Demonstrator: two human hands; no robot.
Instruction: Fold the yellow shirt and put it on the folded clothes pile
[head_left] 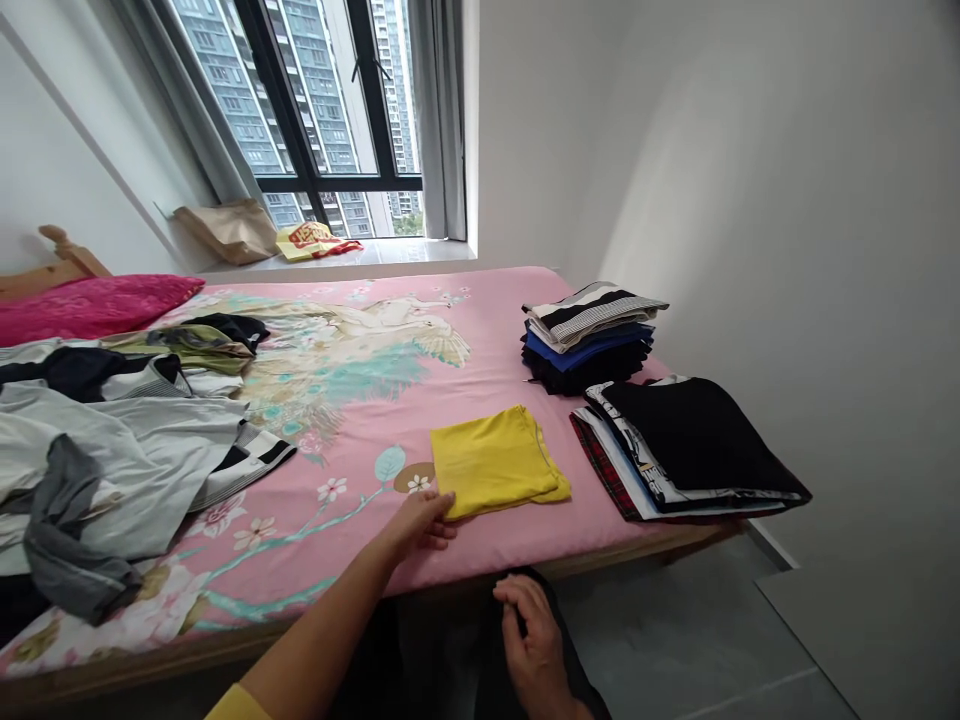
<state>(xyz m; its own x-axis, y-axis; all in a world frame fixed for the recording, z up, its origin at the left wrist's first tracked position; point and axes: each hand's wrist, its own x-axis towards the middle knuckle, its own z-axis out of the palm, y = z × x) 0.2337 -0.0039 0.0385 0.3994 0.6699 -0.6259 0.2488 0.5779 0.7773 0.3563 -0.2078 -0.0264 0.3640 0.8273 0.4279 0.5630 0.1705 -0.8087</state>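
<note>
A folded yellow garment (499, 462), which looks like a T-shirt, lies flat near the front edge of the bed. At its near left corner is my left hand (421, 522), one digit on the cloth and the other fingers curled by the edge, closed on that corner. Lower down, my right hand (534, 632) hovers in front of or rests on my dark-clothed knee. Its fingers are curled together, and nothing shows in them.
Folded clothes form two stacks on the right, one topped with a striped piece (596, 312), the nearer with a black piece (697, 435). Loose clothes (127, 440) are heaped left on the pink sheet (495, 345). Bags (232, 232) sit on the windowsill.
</note>
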